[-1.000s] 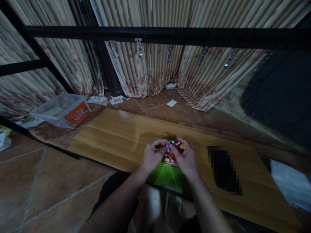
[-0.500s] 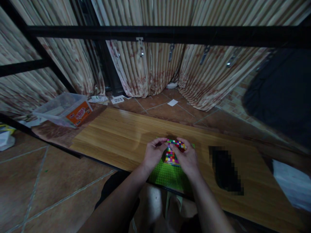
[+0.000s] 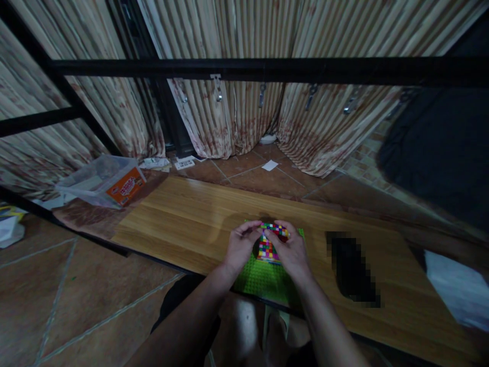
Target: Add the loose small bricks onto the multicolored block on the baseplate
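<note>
A many-coloured structure of small toy bricks (image 3: pixel 266 248) stands on a green studded baseplate (image 3: pixel 260 280) near the front edge of the wooden table. My left hand (image 3: pixel 242 244) curls around its left side, thumb and fingertips at the upper edge. From the right, my right hand (image 3: pixel 292 247) grips the same structure, its thumb reaching inward close to the left thumb. Both hands cover the sides of the bricks, and whether a loose brick sits between the thumbs is too small to make out.
To the right on the table (image 3: pixel 183 214) lies a dark pixelated object (image 3: pixel 353 267). A clear plastic box (image 3: pixel 103 181) with an orange label is at the far left. A black metal bar (image 3: pixel 244 69) with hooks crosses in front of striped curtains (image 3: pixel 229 117). White sheeting (image 3: pixel 454 285) lies at right.
The camera view has tilted slightly, so the bar and curtains sit lower in the picture. Both hands keep nearly the same hold on the brick structure.
</note>
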`<state>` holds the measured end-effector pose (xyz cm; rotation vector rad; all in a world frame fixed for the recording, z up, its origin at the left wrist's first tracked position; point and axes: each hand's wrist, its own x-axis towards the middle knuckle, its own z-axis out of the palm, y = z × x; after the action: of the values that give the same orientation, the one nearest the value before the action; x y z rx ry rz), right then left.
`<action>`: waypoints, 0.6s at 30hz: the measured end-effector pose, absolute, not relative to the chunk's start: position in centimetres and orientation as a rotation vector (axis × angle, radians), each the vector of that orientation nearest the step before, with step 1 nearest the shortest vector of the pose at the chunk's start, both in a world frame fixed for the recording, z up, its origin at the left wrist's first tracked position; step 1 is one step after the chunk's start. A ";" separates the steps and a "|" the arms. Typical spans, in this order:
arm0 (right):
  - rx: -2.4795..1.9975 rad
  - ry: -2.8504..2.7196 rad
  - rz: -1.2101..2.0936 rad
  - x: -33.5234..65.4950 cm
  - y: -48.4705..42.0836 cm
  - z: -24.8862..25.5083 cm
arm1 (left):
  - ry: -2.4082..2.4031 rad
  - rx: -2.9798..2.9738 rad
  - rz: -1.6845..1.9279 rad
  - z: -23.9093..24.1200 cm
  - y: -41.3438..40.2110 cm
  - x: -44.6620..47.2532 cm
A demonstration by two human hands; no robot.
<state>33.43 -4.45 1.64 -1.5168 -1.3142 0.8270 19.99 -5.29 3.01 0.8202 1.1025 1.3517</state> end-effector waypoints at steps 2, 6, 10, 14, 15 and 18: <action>-1.501 -1.314 0.842 33.4 -4.6 1.8 | 1.104 0.812 1.370 3.0 -5.3 20.0; -1.474 -1.247 0.868 33.9 -4.8 2.2 | 1.145 0.837 1.373 3.1 -5.0 20.1; -1.441 -1.095 0.827 34.6 -4.5 1.9 | 1.169 0.961 1.326 3.1 -4.6 20.4; -1.460 -1.090 0.818 34.7 -4.3 1.3 | 1.157 1.029 1.234 2.5 -4.4 20.7; -1.473 -1.113 0.820 34.7 -4.4 1.3 | 1.153 1.037 1.226 2.3 -4.4 20.7; -1.525 -1.180 0.783 34.2 -4.6 1.3 | 1.153 1.061 1.234 2.0 -4.3 20.8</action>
<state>34.17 -4.59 1.28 -1.5251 -1.1796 0.7828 20.85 -4.27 1.97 1.0608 1.1530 1.2337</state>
